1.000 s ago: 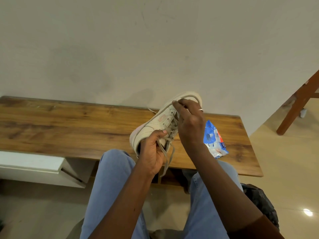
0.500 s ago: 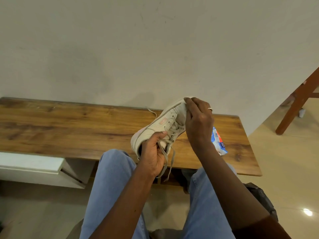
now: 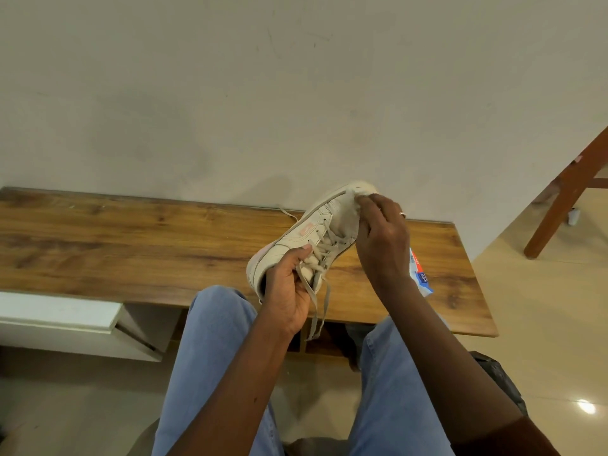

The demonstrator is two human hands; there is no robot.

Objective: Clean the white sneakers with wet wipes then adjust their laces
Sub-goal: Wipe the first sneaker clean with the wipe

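Observation:
A white sneaker (image 3: 296,238) with a pink side label is held tilted above the wooden bench (image 3: 131,245), toe pointing away and up. My left hand (image 3: 289,287) grips it at the heel opening, thumb on the side. Loose grey laces (image 3: 320,291) hang down past that hand. My right hand (image 3: 381,238) pinches a white wet wipe (image 3: 345,215) and presses it on the toe end of the upper. A blue and white pack of wet wipes (image 3: 421,274) lies on the bench, mostly hidden behind my right wrist.
The bench stands against a plain wall. A white drawer unit (image 3: 65,317) sits under its left part. A brown wooden leg (image 3: 566,199) leans at the right over the tiled floor. A dark bag (image 3: 500,380) lies by my right knee.
My right hand has slid with the wipe from the lace area up to the toe of the sneaker. The left hand has kept its grip at the heel.

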